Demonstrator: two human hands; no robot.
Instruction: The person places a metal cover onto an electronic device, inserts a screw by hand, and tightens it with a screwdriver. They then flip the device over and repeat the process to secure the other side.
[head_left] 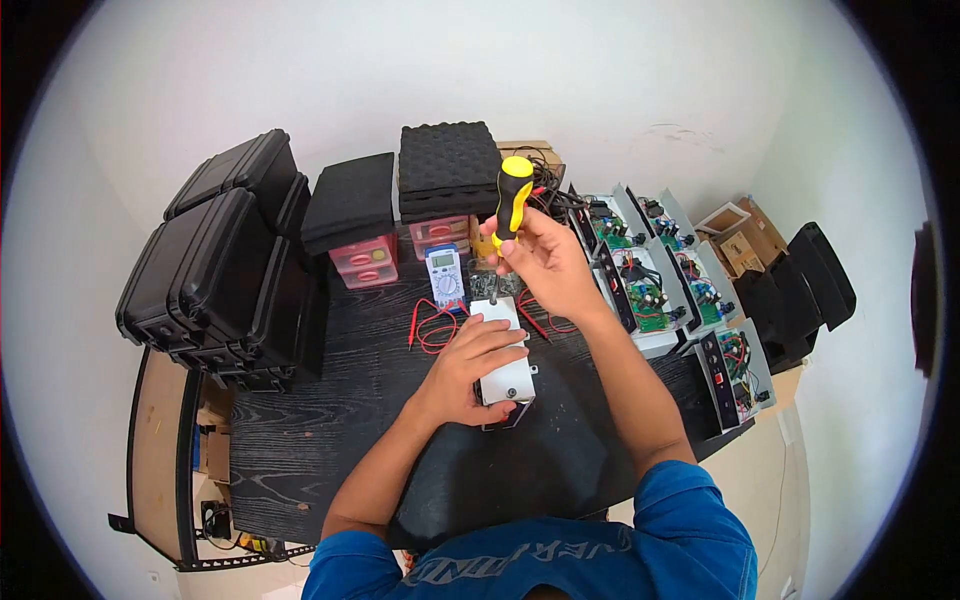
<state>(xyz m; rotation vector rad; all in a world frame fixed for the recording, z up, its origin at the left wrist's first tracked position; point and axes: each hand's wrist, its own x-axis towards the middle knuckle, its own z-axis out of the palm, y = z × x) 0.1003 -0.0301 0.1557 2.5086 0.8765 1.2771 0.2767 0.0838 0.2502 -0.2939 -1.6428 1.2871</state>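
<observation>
My right hand [548, 265] grips a yellow and black screwdriver [514, 195] by the lower part of its handle. The screwdriver stands nearly upright, its shaft pointing down at the far end of a white metal box [505, 378]. Whether the tip sits in a screw there is too small to tell. My left hand [465, 368] is wrapped over the box from the left, fingers across its top and thumb along the near side. A dark screw head shows on the near end of the top. Just beyond the box lies a blue and white multimeter [446, 278] with red leads.
Black hard cases [205, 270] are stacked at the left. Pink-red drawer boxes [365, 262] carry black foam [450, 160] at the back. Several open metal housings with green circuit boards [645, 295] line the right side of the black table [300, 420]. Cardboard boxes [750, 245] stand beyond them.
</observation>
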